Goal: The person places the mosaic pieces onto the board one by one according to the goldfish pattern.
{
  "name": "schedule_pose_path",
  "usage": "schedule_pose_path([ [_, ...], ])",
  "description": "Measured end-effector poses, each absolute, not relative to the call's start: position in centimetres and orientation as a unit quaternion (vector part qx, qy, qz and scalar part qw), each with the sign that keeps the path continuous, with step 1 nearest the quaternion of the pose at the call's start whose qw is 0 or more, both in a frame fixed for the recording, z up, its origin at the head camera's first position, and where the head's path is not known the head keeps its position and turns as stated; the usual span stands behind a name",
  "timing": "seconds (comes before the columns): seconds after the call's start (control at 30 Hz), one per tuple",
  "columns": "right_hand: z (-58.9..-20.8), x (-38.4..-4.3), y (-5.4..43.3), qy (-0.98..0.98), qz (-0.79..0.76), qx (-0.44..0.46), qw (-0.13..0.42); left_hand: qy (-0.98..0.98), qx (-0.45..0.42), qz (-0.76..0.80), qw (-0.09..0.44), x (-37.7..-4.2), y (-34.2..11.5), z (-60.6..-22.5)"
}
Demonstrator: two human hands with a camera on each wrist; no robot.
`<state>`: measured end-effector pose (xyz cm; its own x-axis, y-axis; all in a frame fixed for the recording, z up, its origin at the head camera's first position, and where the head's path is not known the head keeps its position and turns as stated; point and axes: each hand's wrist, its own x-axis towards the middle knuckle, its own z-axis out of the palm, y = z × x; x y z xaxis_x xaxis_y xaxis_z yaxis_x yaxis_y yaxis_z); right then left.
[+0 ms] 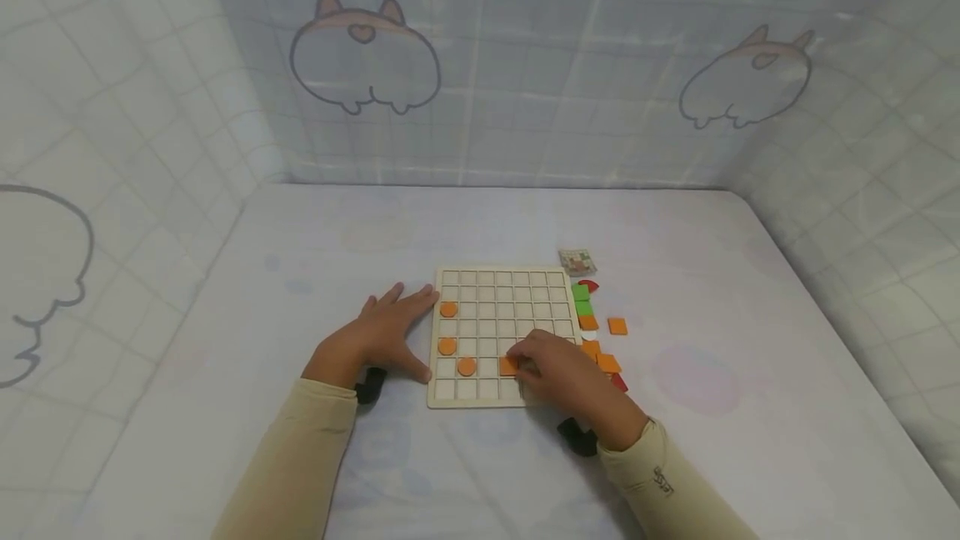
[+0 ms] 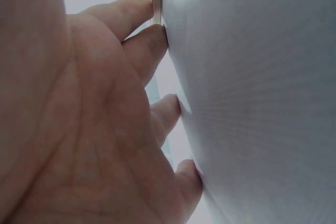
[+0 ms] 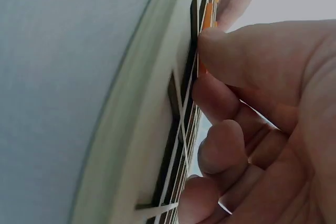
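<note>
A pale wooden grid board (image 1: 486, 394) lies flat on the table. My left hand (image 1: 386, 333) spreads its fingers at the board's left edge, thumb and a fingertip touching the rim; in the left wrist view its fingertips (image 2: 157, 38) rest on the cloth. My right hand (image 1: 562, 369) reaches over the lower right of the board. Its thumb and forefinger pinch an orange square tile (image 1: 507, 367) at a cell in the second row from the bottom. In the right wrist view the fingers (image 3: 215, 95) mostly cover that tile. Orange round pieces (image 1: 447, 309) sit in three cells towards the left.
Right of the board lie green tiles (image 1: 582, 293), orange tiles (image 1: 609, 363), a lone orange square (image 1: 617, 326) and red pieces (image 1: 619, 382), partly behind the right hand. A small patterned card (image 1: 577, 262) lies by the top right corner. Fabric walls (image 1: 517, 107) enclose the table.
</note>
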<state>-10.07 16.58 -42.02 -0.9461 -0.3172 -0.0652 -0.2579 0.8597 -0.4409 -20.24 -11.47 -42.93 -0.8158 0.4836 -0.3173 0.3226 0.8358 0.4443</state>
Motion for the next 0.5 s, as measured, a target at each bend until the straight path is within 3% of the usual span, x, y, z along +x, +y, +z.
schedule_pose_path([
  [0.2,-41.2,-9.7,18.2,0.971,-0.206,-0.103,0.066,0.935,0.213,0.186,0.214,-20.2,-11.4,-42.8],
  [0.5,-41.1,-8.3,25.9,0.962,-0.263,-0.014,0.076,0.935,0.209,0.19,0.215,-20.2,-11.4,-42.7],
])
